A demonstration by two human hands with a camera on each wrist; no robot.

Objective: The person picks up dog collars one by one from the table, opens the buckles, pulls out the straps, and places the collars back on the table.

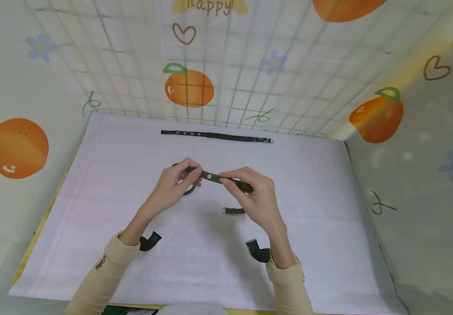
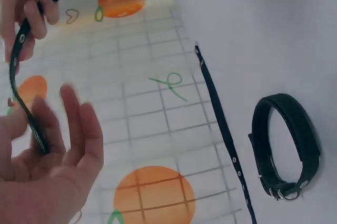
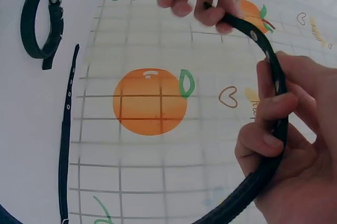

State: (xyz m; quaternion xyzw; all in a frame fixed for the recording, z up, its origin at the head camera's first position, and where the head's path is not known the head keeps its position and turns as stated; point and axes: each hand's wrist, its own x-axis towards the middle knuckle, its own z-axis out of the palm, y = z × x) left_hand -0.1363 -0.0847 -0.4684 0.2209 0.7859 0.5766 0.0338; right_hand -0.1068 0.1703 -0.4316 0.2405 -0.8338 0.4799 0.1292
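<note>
A dark collar strap with metal eyelets (image 1: pixel 209 176) is stretched between my two hands above the table. My left hand (image 1: pixel 173 183) pinches its tip between thumb and fingers. Farther along, my right hand (image 1: pixel 258 197) grips the eyelet section, with fingers curled round it in the right wrist view. Below the right hand, a strap end with a metal ring (image 1: pixel 234 211) shows; the hand hides whether it belongs to the held strap. Partly behind my left hand lies a collar fastened into a loop (image 1: pixel 189 191), its buckle and ring visible in the left wrist view.
Another dark collar (image 1: pixel 226 136) lies straight along the back of the white-covered table (image 1: pixel 313 183), its buckle to the right. A wire grid (image 1: pixel 234 83) stands behind a printed sheet at the back. Patterned sheets flank both sides.
</note>
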